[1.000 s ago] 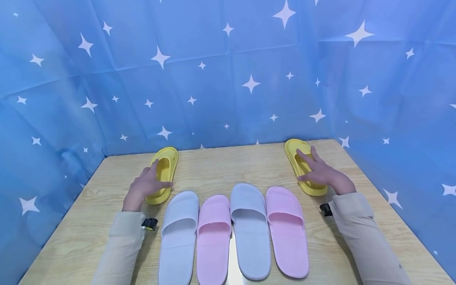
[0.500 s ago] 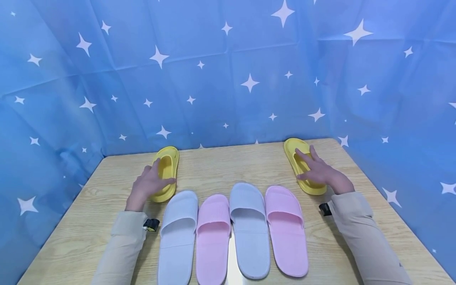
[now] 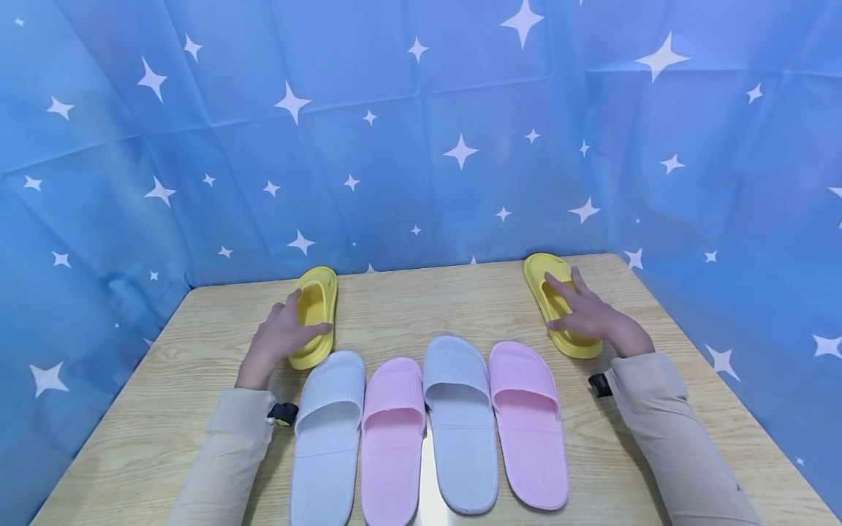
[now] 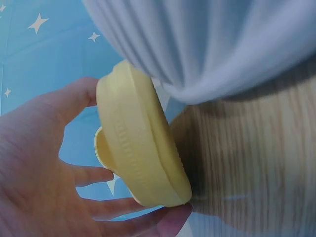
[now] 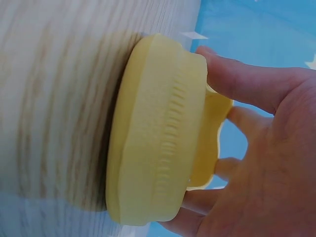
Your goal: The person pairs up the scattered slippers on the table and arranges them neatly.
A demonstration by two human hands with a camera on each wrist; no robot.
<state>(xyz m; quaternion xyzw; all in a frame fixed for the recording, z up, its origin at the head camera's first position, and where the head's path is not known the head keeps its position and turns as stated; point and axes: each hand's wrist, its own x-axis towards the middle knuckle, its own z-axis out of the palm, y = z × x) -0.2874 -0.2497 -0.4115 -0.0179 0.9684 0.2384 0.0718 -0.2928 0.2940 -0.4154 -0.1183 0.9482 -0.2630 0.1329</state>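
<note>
At the back left of the table in the head view, my left hand (image 3: 281,337) grips a yellow slipper (image 3: 319,276), thumb on its right side and fingers on its left. In the left wrist view that slipper's heel end (image 4: 136,138) sits between thumb and fingers, close over the wood. Toward the back right, my right hand (image 3: 594,318) spans a second yellow slipper (image 3: 544,267), which points away and slightly left. The right wrist view has this slipper's heel (image 5: 153,133) resting on the table, with thumb and fingertips at its opposite sides.
Between my arms stands a row of slippers: grey-blue (image 3: 324,475), pink (image 3: 391,471), grey-blue (image 3: 465,467), pink (image 3: 534,456). The first nearly meets the left yellow slipper's heel. A blue star-printed cloth (image 3: 421,146) hangs behind and beside the wooden table (image 3: 421,303).
My left hand and its yellow slipper have shifted slightly right and toward the back of the table. The right hand and its slipper have stayed in place.
</note>
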